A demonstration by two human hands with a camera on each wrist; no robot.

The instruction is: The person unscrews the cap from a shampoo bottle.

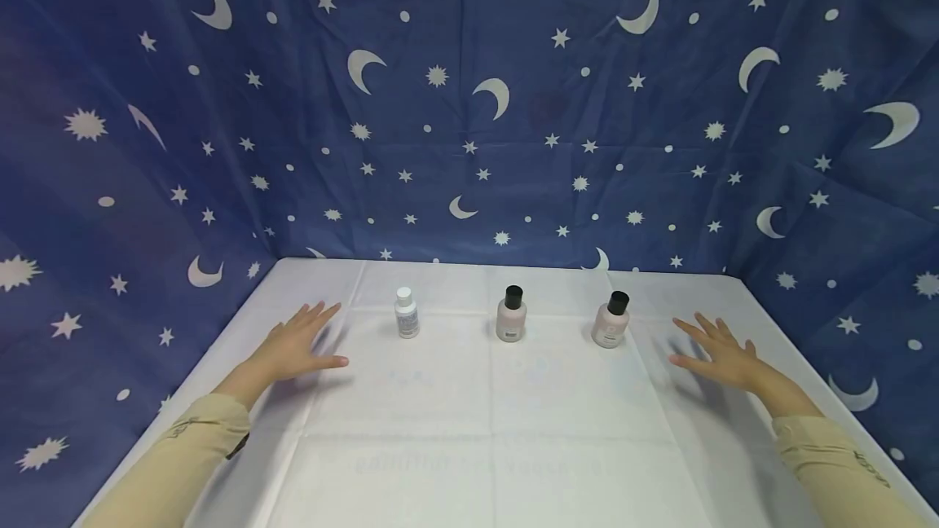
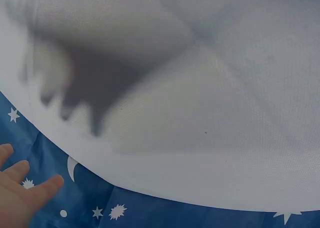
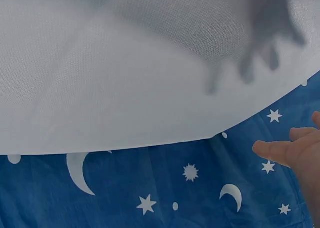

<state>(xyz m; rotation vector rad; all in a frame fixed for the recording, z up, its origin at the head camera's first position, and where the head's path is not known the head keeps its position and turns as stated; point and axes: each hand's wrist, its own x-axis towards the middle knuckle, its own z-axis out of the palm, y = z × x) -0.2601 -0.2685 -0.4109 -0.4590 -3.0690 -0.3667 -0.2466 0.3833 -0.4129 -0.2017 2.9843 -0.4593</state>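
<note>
Hovering over the white table [image 1: 469, 446], my left hand [image 1: 297, 345] has its fingers straight and spread, gripping nothing; my right hand [image 1: 715, 349] mirrors it, fingers apart and empty. Between them I see three bottles standing upright in a row, well apart from each other: a white-capped bottle [image 1: 407, 313] nearest my left hand, a black-capped pink bottle [image 1: 511, 314] in the middle, and another black-capped bottle [image 1: 611, 320] nearest my right hand. Blue star-and-moon cloth [image 1: 469, 104] walls the table.
</note>
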